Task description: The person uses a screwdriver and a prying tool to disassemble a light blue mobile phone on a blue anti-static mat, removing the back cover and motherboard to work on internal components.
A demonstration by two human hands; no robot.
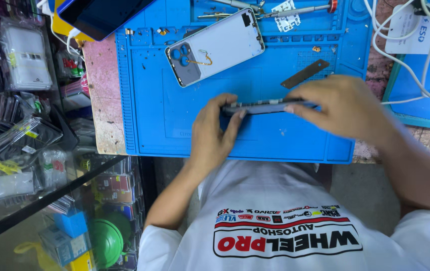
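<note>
on the blue mat (149,110), both hands' fingers (232,118) grip a phone (265,106) edge-on.

Taking the blue work mat (235,135) as landmark: a dark-screened tablet (102,15) in a yellow case lies at its top-left corner; clear plastic packets (24,55) hang left of it; a white printed label (423,30) lies beyond its top-right corner

Worn pinkish desk (100,95) carries a blue work mat (175,125). On mat: grey phone back housing (220,45), thin metal strip (305,73), tweezers (235,6).
</note>
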